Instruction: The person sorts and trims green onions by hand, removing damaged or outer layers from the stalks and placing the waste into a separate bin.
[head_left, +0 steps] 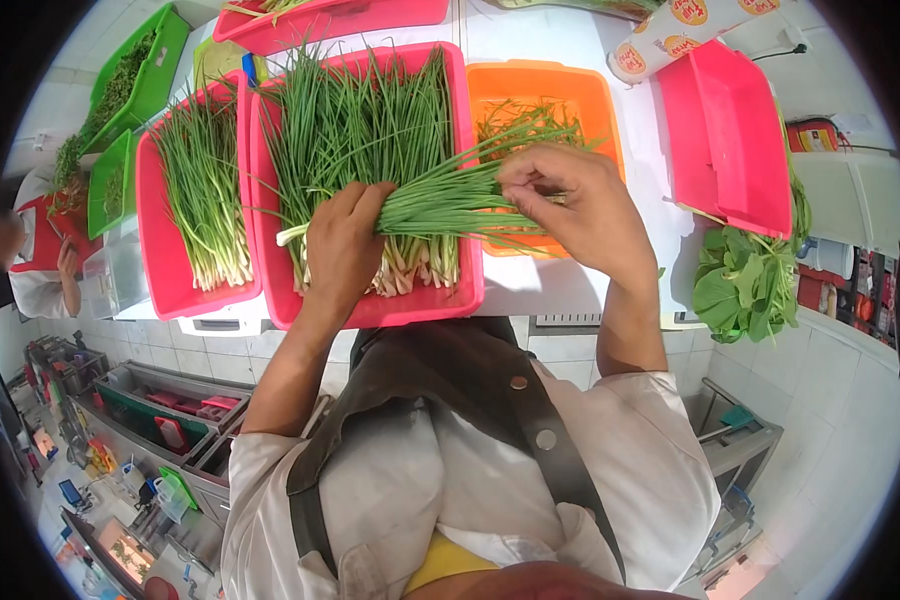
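Note:
My left hand grips a bunch of green onions near its white bulbs, over a pink plastic tub. The bunch lies crosswise, its green tops pointing right over an orange tub. At those tops is my right hand, thumb and fingertips pinched close together; whether a leaf is between them I cannot tell. More green onions fill the pink tub side by side, bulbs toward me. Loose green trimmings lie in the orange tub. A narrower pink tub on the left holds further green onions.
Green tubs with herbs stand at the far left, near a co-worker's hand. On the right are a tilted pink tub, leafy greens at the table's edge and a printed wrap roll. Another pink tub stands at the back.

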Motion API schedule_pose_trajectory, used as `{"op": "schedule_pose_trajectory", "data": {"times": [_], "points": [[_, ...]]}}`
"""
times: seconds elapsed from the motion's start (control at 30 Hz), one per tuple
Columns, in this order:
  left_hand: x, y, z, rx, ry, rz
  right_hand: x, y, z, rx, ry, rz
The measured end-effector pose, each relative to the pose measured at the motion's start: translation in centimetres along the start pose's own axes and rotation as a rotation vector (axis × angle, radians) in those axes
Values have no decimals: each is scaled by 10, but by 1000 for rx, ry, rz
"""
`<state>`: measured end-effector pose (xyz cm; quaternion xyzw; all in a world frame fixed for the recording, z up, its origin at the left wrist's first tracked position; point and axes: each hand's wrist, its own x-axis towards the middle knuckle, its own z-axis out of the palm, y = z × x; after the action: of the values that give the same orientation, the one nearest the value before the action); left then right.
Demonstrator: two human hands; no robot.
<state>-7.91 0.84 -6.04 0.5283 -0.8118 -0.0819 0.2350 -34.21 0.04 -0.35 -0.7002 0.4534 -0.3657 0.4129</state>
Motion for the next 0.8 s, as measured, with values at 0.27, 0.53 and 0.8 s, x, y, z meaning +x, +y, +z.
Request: {"op": "schedule_pose_trajectory", "data": {"times": [0.27, 0.53, 0.8], "points": [[1, 1, 0, 20, -28, 63, 5, 5, 8, 161, -212, 210], [2, -5, -9, 98, -110, 208, 18, 38, 13, 646, -343, 462], [8, -13, -26, 176, -189, 341, 27, 45, 28, 604, -459, 491]]}}
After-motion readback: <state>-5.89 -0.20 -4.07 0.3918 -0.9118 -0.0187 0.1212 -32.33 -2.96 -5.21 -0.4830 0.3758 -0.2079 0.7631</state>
